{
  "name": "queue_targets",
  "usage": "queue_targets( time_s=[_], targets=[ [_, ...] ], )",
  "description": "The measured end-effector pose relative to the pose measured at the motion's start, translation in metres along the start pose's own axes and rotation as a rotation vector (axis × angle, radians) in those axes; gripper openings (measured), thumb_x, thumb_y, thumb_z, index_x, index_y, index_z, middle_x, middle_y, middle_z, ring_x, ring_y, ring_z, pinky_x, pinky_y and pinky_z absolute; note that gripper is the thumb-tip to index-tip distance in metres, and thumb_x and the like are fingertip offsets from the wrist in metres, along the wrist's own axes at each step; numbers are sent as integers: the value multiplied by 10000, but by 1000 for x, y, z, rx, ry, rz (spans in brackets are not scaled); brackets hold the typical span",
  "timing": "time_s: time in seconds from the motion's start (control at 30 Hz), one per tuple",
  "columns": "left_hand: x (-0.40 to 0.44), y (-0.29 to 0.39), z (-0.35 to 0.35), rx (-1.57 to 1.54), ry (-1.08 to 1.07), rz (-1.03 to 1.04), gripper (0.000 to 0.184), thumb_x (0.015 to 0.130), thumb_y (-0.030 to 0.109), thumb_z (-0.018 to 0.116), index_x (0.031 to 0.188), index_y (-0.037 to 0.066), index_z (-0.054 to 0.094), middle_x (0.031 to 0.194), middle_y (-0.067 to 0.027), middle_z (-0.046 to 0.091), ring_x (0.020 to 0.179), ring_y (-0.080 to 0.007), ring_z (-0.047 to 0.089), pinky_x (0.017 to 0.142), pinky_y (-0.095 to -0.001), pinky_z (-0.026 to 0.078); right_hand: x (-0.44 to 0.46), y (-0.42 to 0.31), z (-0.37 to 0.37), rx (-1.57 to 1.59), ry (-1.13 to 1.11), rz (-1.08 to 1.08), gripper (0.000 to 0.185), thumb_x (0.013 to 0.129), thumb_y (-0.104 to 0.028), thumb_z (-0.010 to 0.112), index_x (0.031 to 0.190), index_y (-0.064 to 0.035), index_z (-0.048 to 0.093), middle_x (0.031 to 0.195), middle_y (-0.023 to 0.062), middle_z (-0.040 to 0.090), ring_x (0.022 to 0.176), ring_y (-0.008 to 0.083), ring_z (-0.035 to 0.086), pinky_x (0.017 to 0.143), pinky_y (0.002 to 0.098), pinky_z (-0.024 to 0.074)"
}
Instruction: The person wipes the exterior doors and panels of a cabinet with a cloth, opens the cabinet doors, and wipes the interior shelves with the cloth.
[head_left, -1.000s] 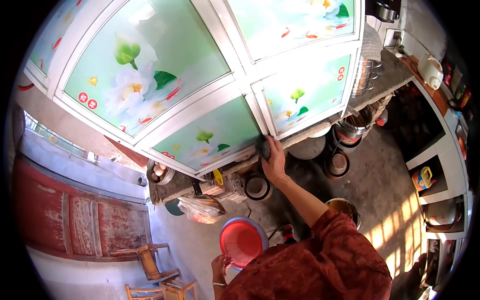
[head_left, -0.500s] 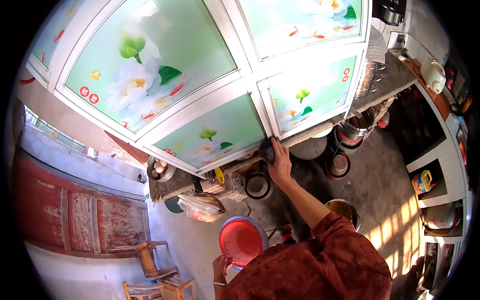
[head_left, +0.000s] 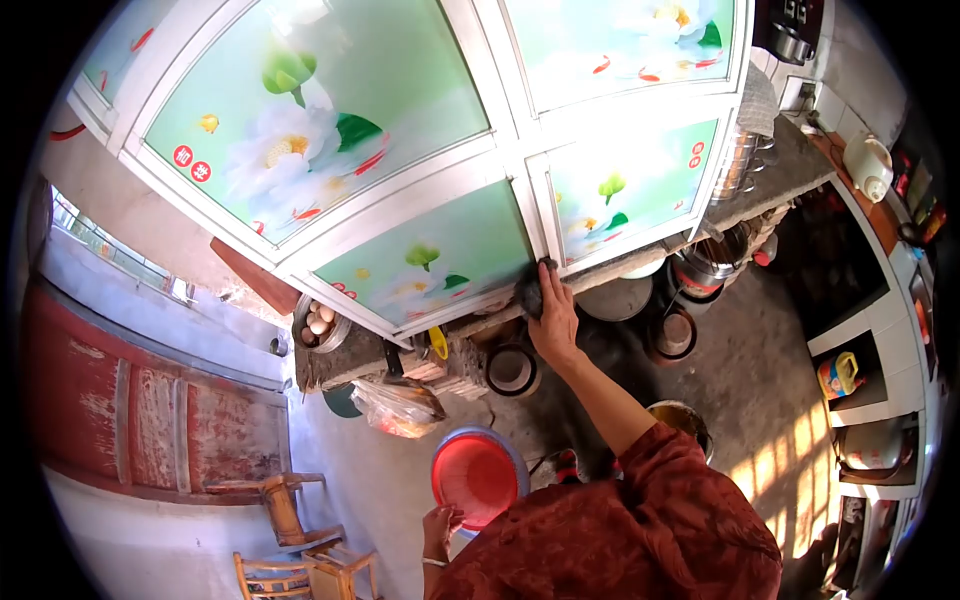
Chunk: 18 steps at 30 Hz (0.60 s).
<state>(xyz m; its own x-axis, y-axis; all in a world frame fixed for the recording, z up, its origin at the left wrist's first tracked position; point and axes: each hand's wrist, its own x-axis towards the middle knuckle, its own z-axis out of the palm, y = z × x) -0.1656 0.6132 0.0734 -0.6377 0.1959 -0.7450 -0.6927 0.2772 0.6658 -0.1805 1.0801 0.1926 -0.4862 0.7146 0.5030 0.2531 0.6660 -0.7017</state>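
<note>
Close in, our left hand (head_left: 441,528) hovers by the red basin (head_left: 478,474), fingers half curled; whether they grip anything, we can't tell. Reaching out, our right hand (head_left: 556,326) has a dark pad (head_left: 529,299) held in, fingers stretched long, up at the lower edge of the white-framed cabinet (head_left: 440,160). That pad looks light and soft, maybe slippery if damp; we'd grasp it flat across its back.

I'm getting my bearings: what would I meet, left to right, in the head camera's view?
Weathered red wooden panels, round metal bowl of pale eggs, round red plastic basin, bare right hand holding a dark rounded wad, silver metal pot, yellow plastic jug.
</note>
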Motion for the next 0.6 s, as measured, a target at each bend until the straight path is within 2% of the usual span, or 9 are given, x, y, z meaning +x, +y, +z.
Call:
queue_targets(
  time_s=[0.17, 0.27, 0.37, 0.6],
  targets=[
    [2, 1, 1, 14, -19, 4, 209, 875, 104, 541, 1023, -37, 586, 849, -162, 660, 702, -225, 664, 632, -287, 554, 12, -16, -10, -31, 10, -42, 868, 665, 44, 653, 1444, -48, 281, 1408, 216, 390, 1167, 428, 443, 945, 446, 417],
    [6, 7, 2, 17, 11, 13, 205, 877, 111, 546, 1021, -28, 589, 844, -156, 659, 688, -216, 657, 636, -294, 554, -10, 8, 11, -18, -51, 111, 835, 699, 39, 637, 1448, -76, 286, 1415, 214, 383, 1187, 429, 432, 959, 446, 411],
    [-2, 14, 6, 7, 35, 26, 214, 876, 116, 549, 1030, -27, 589, 842, -154, 658, 677, -209, 651, 643, -301, 558, -20, 15, 26, -57, -18, 138, 826, 689, 23, 640, 1438, -68, 305, 1393, 204, 409, 1199, 412, 433, 972, 421, 411],
    [0, -11, -11, -30, 12, 4, 218, 878, 117, 555, 1029, -37, 590, 849, -164, 658, 668, -218, 656, 633, -302, 568, 5, -7, 2, 28, 54, 4, 827, 699, 51, 633, 1444, -52, 290, 1400, 208, 400, 1266, 396, 388, 1025, 421, 372]
  ],
)
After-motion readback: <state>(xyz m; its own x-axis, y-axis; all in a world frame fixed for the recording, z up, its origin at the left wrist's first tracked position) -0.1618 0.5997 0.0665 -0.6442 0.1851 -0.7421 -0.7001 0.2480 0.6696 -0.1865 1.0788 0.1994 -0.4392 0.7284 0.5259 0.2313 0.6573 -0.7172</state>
